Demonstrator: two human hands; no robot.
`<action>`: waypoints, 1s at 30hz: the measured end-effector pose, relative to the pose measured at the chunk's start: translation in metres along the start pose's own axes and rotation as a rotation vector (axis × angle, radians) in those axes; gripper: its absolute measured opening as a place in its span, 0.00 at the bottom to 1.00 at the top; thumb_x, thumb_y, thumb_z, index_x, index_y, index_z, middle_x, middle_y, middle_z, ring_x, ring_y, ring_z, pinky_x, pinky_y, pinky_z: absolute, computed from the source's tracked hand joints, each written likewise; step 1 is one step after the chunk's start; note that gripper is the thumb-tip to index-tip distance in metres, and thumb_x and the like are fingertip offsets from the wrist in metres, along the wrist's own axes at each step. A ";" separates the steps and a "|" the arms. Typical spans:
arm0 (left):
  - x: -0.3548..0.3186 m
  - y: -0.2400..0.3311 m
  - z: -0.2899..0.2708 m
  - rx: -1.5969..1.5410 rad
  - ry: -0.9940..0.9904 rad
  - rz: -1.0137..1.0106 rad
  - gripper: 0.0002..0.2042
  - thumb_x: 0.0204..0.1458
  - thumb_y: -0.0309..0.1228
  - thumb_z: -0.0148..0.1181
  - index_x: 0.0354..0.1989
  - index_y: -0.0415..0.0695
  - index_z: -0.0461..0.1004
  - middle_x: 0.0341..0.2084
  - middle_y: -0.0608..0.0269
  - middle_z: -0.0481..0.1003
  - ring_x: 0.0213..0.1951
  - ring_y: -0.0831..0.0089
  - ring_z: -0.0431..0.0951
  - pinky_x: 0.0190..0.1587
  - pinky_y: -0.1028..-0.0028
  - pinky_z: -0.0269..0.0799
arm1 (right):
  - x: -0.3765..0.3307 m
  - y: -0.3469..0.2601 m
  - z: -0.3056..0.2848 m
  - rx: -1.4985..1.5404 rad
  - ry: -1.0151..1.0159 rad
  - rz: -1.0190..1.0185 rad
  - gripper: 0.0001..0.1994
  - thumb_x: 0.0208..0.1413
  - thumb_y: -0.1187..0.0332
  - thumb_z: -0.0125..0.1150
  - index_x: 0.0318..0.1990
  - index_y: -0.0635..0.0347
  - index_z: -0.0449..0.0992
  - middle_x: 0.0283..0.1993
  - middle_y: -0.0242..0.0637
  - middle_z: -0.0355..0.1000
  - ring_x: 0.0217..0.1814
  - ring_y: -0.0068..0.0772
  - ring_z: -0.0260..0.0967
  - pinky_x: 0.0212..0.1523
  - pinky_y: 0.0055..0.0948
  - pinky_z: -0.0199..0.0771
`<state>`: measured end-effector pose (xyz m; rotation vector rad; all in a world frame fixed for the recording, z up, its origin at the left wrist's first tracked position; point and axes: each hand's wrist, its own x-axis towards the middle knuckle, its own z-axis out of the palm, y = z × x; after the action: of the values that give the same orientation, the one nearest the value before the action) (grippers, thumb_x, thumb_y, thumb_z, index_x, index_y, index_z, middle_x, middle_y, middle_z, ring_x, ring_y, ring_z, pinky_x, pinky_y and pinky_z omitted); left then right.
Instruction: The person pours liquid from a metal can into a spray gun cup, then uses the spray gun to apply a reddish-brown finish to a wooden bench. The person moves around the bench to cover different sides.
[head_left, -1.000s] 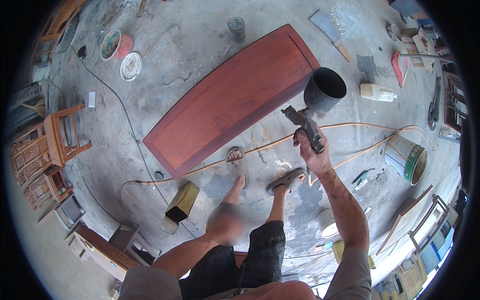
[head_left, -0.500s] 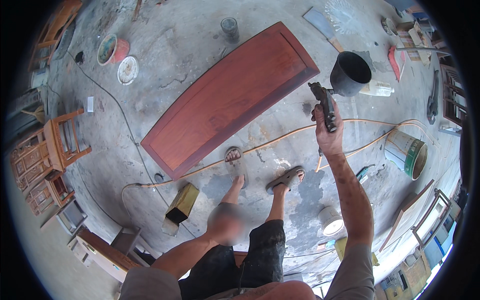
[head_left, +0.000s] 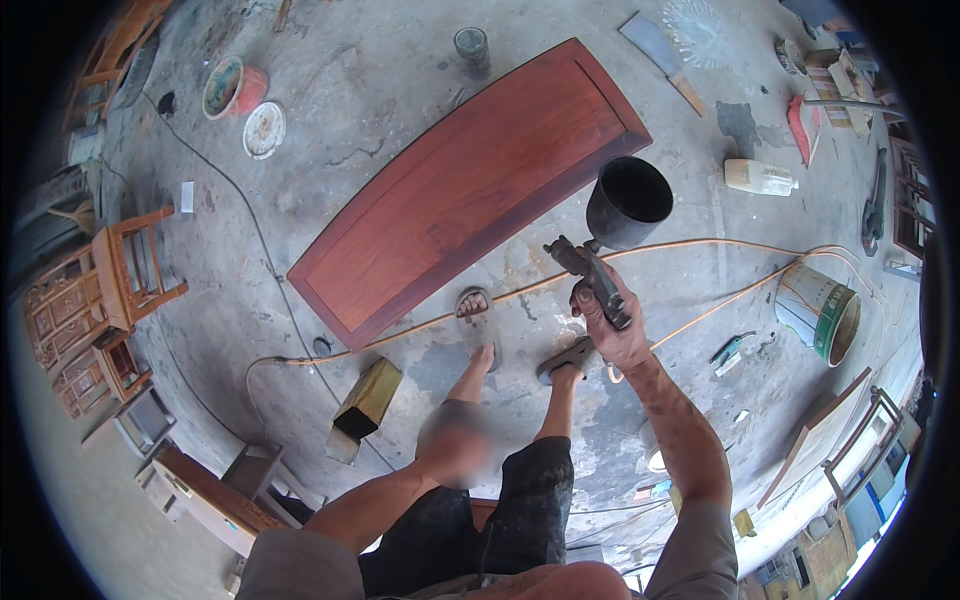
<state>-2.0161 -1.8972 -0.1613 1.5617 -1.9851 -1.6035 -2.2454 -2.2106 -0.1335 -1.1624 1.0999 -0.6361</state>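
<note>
My right hand (head_left: 622, 338) is closed around a spray gun (head_left: 600, 288), held in the air with its nozzle toward the left. A black paint cup (head_left: 622, 222) stands out from the gun on its far side, near the panel's right end. Beyond my feet lies a long reddish-brown wooden panel (head_left: 450, 200) with one curved edge and a darker border. My left hand (head_left: 460, 445) is near my left knee, smeared by a blur, so its fingers do not show.
An orange hose (head_left: 540, 284) crosses the floor past my feet. Around stand a gold tin (head_left: 375, 395), a red bucket (head_left: 245, 92), a white-green bucket (head_left: 808, 305) and a plastic bottle (head_left: 755, 176). Wooden chairs (head_left: 125, 265) line the left. A dark glass jar (head_left: 471, 50) stands beyond the panel.
My right hand has brought the spray gun left and nearer to me, from beside the panel's right corner to below its near edge. The left hand stays by the knee.
</note>
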 end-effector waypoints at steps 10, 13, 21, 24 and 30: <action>0.012 0.022 -0.022 0.036 0.074 0.059 0.07 0.50 0.28 0.63 0.23 0.44 0.73 0.22 0.59 0.75 0.30 0.59 0.79 0.35 0.63 0.72 | 0.023 0.006 -0.049 -0.129 0.242 -0.082 0.25 0.68 0.60 0.59 0.66 0.66 0.66 0.31 0.27 0.69 0.32 0.18 0.65 0.34 0.21 0.68; 0.018 0.037 -0.038 0.101 0.071 0.079 0.07 0.49 0.29 0.63 0.23 0.44 0.73 0.22 0.59 0.75 0.30 0.59 0.78 0.35 0.62 0.72 | 0.032 -0.001 -0.062 -0.182 0.307 -0.116 0.23 0.68 0.63 0.58 0.65 0.65 0.67 0.31 0.27 0.70 0.31 0.18 0.65 0.33 0.21 0.67; 0.012 0.030 -0.030 0.100 0.073 0.077 0.06 0.49 0.29 0.64 0.24 0.44 0.73 0.23 0.59 0.74 0.31 0.59 0.78 0.35 0.62 0.72 | 0.029 0.003 -0.040 -0.258 0.359 -0.143 0.23 0.67 0.69 0.57 0.67 0.64 0.65 0.31 0.29 0.71 0.31 0.17 0.66 0.33 0.20 0.68; 0.011 0.029 -0.029 0.092 0.080 0.083 0.05 0.48 0.28 0.64 0.25 0.44 0.73 0.23 0.59 0.74 0.31 0.59 0.78 0.35 0.63 0.73 | 0.008 0.002 -0.012 -0.188 0.276 -0.085 0.24 0.67 0.70 0.57 0.67 0.65 0.64 0.31 0.27 0.70 0.32 0.16 0.64 0.34 0.19 0.68; 0.009 0.025 -0.027 0.055 0.074 0.086 0.05 0.47 0.27 0.64 0.25 0.44 0.73 0.22 0.59 0.73 0.30 0.59 0.78 0.35 0.62 0.73 | -0.015 0.004 0.037 -0.136 0.083 0.002 0.24 0.65 0.70 0.59 0.67 0.64 0.66 0.36 0.29 0.73 0.35 0.17 0.66 0.39 0.20 0.71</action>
<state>-2.0176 -1.9244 -0.1348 1.5097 -2.0444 -1.4495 -2.2177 -2.1822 -0.1324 -1.2603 1.2303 -0.6204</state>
